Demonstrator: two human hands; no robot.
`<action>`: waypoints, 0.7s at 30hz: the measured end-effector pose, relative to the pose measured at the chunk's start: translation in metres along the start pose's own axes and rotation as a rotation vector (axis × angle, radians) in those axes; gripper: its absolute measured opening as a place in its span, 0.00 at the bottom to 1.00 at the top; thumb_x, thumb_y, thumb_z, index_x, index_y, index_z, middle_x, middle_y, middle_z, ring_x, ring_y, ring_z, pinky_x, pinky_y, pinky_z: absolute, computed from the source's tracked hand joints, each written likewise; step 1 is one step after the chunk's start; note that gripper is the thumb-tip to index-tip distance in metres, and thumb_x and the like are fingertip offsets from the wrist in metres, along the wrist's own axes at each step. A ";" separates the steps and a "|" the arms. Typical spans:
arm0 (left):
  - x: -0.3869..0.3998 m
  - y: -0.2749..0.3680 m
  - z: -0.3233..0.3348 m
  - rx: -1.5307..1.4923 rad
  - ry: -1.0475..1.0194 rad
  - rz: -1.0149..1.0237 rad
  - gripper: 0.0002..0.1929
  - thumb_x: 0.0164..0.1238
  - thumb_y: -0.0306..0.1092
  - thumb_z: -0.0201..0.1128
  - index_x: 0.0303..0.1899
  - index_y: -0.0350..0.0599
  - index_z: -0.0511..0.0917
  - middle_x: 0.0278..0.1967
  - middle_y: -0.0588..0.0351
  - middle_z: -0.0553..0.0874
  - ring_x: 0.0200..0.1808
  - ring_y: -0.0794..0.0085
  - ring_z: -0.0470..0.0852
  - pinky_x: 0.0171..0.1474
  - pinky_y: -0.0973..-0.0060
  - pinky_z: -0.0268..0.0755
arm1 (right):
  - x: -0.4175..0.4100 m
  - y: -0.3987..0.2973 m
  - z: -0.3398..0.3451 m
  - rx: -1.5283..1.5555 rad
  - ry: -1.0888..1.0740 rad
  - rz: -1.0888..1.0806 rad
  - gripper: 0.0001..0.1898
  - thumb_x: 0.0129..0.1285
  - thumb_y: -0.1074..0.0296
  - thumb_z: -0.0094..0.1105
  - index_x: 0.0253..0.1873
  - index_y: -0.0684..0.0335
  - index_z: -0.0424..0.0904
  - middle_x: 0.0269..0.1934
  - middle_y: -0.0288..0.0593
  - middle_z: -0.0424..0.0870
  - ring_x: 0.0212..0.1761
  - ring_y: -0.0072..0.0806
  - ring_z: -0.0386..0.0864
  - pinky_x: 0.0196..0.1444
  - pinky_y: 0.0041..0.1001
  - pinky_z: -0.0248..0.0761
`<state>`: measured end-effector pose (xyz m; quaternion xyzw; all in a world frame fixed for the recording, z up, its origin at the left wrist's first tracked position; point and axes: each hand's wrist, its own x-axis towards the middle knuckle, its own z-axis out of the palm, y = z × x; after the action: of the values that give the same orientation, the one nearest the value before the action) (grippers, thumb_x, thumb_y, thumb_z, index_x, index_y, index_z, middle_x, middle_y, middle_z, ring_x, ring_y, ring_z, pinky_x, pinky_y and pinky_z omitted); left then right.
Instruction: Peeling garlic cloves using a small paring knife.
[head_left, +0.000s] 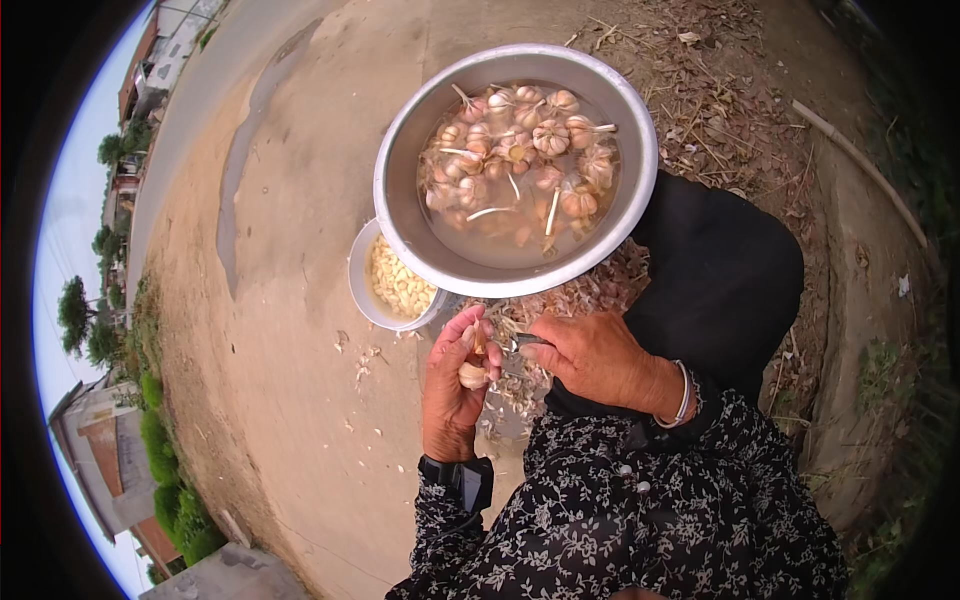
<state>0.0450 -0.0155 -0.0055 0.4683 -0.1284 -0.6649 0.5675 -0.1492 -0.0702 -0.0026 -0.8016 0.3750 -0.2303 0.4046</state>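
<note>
My left hand (456, 375), with a black band at the wrist, holds pieces of garlic (472, 376) between thumb and fingers, below the rim of a wide metal basin. My right hand (592, 356), wearing a bracelet, is closed around a small dark-handled tool, probably a knife (529, 339), whose tip points at the left hand. The metal basin (517, 283) contains cloudy water with many whole garlic bulbs (551, 137) and loose stems. At its lower left stands a white bucket (360, 289) of peeled garlic cloves (401, 283).
Garlic skins (592, 281) lie heaped on the ground beneath the basin and between the hands. My bent knee in black trousers (720, 277) is right of the basin. Dry leaves (712, 97) and a long stick (862, 165) lie farther right. Concrete ground (315, 225) stretches left.
</note>
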 end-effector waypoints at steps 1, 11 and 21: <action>0.000 -0.002 0.003 0.035 0.023 -0.047 0.23 0.63 0.35 0.62 0.56 0.33 0.69 0.42 0.50 0.78 0.30 0.74 0.79 0.26 0.83 0.75 | -0.001 0.000 0.000 0.014 0.025 -0.023 0.13 0.64 0.58 0.57 0.33 0.63 0.72 0.21 0.49 0.78 0.26 0.46 0.80 0.28 0.42 0.72; 0.003 -0.016 0.009 0.242 0.084 0.087 0.10 0.69 0.33 0.60 0.44 0.40 0.70 0.31 0.55 0.80 0.26 0.77 0.78 0.25 0.78 0.77 | -0.001 -0.002 0.001 -0.211 0.007 -0.045 0.12 0.63 0.58 0.56 0.35 0.62 0.72 0.24 0.43 0.80 0.28 0.37 0.82 0.28 0.38 0.72; 0.001 -0.013 0.015 0.330 0.050 0.086 0.09 0.67 0.33 0.61 0.42 0.39 0.72 0.30 0.57 0.79 0.24 0.79 0.76 0.23 0.79 0.75 | -0.001 -0.004 -0.002 -0.204 -0.170 0.046 0.12 0.63 0.58 0.57 0.36 0.61 0.70 0.27 0.45 0.79 0.31 0.41 0.81 0.30 0.40 0.72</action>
<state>0.0250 -0.0178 -0.0072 0.5657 -0.2417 -0.5980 0.5137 -0.1493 -0.0691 0.0016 -0.8464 0.3793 -0.1131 0.3564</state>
